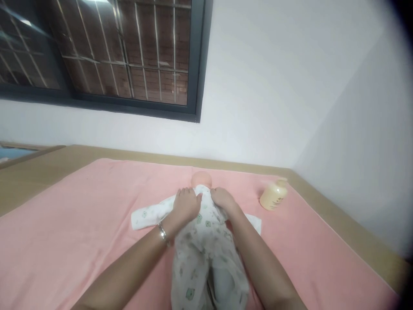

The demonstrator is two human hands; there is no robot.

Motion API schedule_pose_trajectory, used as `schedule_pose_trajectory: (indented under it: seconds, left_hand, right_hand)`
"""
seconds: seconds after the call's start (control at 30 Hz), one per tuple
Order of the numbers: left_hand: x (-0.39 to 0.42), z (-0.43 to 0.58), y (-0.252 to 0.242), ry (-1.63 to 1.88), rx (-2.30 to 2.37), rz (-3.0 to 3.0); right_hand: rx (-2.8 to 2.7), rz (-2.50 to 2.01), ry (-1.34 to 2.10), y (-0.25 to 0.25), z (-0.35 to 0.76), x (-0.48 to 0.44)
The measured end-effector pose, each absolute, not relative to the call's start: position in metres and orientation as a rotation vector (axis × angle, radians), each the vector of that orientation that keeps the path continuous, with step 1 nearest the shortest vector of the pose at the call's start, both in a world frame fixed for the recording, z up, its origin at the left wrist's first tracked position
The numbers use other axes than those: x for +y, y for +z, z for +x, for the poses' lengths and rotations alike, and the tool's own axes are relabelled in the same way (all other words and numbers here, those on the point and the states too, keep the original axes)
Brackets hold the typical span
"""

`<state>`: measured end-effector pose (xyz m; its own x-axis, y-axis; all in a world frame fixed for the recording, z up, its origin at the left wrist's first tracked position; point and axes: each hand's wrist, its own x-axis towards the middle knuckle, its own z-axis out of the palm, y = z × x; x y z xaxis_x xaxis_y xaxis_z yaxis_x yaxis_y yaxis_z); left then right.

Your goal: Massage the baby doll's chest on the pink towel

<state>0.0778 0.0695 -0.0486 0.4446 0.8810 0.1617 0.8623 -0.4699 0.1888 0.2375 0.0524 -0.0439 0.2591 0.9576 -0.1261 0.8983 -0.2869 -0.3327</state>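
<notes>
A baby doll [201, 178] lies along the pink sheet with its head at the far end. It is dressed in a white romper [208, 232] with small green and grey prints, one sleeve spread to the left. My left hand [188, 204], with a silver bracelet at the wrist, is closed on the romper at the left shoulder, thumb near the collar. On the other shoulder, beside the neck, my right hand [222, 200] grips the cloth with bent fingers. My right forearm hides part of the right sleeve. The doll's face cannot be made out.
A cream pump bottle [274, 196] stands on the pink sheet [80, 224] to the right of the doll. The sheet lies on a wooden surface with a raised edge [245, 165] along the white wall. A dark-framed window [193, 86] with bars is above on the left.
</notes>
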Motion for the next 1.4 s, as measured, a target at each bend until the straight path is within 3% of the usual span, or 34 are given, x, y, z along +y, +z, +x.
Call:
schedule_pose_trajectory:
  seconds: [0.2, 0.5, 0.63, 0.87, 1.17, 1.4]
  left_hand:
    - [0.111, 0.069, -0.051, 0.200, 1.591, 2.258]
    - [0.070, 0.082, -0.052, 0.367, 1.617, 2.671]
    - [0.077, 0.082, -0.048, 0.336, 1.571, 2.594]
    - [0.104, 0.072, -0.041, 0.241, 1.614, 2.382]
    - [0.043, 0.087, -0.047, 0.399, 1.542, 2.814]
    - [0.085, 0.074, -0.035, 0.283, 1.523, 2.368]
  right_hand:
    - [-1.928, -2.208, 0.362, -0.038, 0.214, 0.033]
    - [-1.738, -2.205, 0.566, -0.048, 0.251, 0.060]
    - [-1.784, -2.183, 0.622, -0.044, 0.253, 0.051]
    - [-1.930, -2.178, 0.048, -0.039, 0.201, 0.028]
    - [-1.730, -2.267, 0.501, -0.045, 0.249, 0.061]
    - [-1.973, -2.196, 0.300, -0.025, 0.219, 0.022]
